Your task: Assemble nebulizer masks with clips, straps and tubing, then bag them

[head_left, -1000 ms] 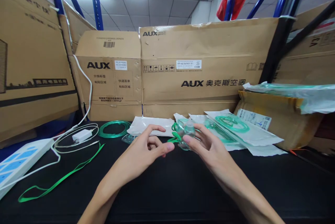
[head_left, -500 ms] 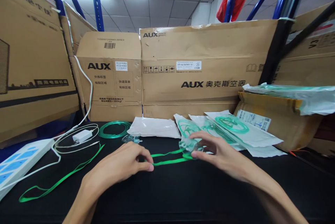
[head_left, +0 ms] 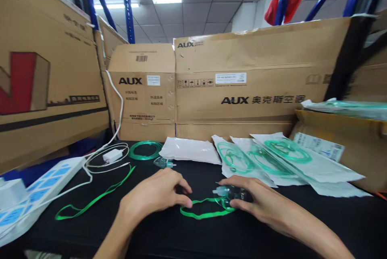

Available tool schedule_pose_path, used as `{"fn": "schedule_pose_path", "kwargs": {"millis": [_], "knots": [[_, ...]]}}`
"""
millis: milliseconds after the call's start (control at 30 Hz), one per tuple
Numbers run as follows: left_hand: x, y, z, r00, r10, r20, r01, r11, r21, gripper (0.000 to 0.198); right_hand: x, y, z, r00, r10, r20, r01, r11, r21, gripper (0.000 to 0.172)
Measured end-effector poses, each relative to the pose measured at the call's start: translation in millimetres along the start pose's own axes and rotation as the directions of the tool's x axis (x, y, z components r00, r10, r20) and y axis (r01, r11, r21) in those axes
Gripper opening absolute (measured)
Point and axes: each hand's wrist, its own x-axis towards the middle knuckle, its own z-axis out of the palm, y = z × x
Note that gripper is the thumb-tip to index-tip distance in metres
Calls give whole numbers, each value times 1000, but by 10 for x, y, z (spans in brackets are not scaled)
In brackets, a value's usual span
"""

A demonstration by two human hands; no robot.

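Note:
A clear plastic mask [head_left: 226,194] with a green elastic strap [head_left: 201,214] lies on the black table [head_left: 211,239]. My right hand [head_left: 248,200] rests on the mask with its fingers closed round it. To its left my left hand [head_left: 157,196] pinches the strap's near end between thumb and fingers. The strap forms a loose loop on the table between the two hands.
Sealed bags of green tubing [head_left: 272,156] and a white pouch [head_left: 190,151] lie behind the hands. A tubing coil [head_left: 145,150], a charger with cable [head_left: 111,156], a second green strap [head_left: 93,200] and a power strip [head_left: 39,190] are at left. Cardboard boxes [head_left: 242,85] wall the back.
Both hands came down and toward me, setting the mask on the table. The strap, pulled straight half a second ago, now lies slack in a loop. The camera shifted left.

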Motion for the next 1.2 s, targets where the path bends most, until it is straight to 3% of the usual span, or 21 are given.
{"fn": "schedule_pose_path", "kwargs": {"millis": [67, 267, 400, 533, 667, 767, 900, 1067, 1200], "knots": [[37, 65, 79, 999, 38, 26, -38, 999, 3, 31, 54, 51, 13, 1000, -6, 11, 6, 1000, -15, 45], [140, 161, 304, 994, 93, 49, -94, 995, 20, 20, 73, 16, 41, 992, -98, -78, 94, 994, -49, 41], [128, 106, 247, 995, 98, 17, -99, 992, 75, 22, 43, -56, 102, 976, -190, -110, 186, 982, -42, 39], [131, -244, -123, 995, 62, -78, -45, 979, 198, 21, 36, -55, 167, 975, -205, -81, 207, 978, 14, 37], [215, -842, -606, 983, -28, -182, 90, 935, 342, 28, -10, -54, 166, 987, -152, -52, 156, 985, 78, 43], [285, -1261, -814, 974, -91, -206, 168, 902, 398, 31, -42, -88, 138, 993, -108, -42, 112, 989, 96, 44], [317, -1586, -840, 976, -128, -175, 192, 886, 421, 41, -43, -131, 102, 996, -84, -36, 87, 993, 84, 44], [335, -1706, -778, 988, -82, -133, 131, 898, 419, 33, -42, -153, 71, 998, -57, -20, 59, 995, 75, 43], [377, -1805, -791, 982, -52, -181, 118, 918, 379, 30, -42, -173, 61, 1000, -27, -7, 27, 997, 69, 44]]}}
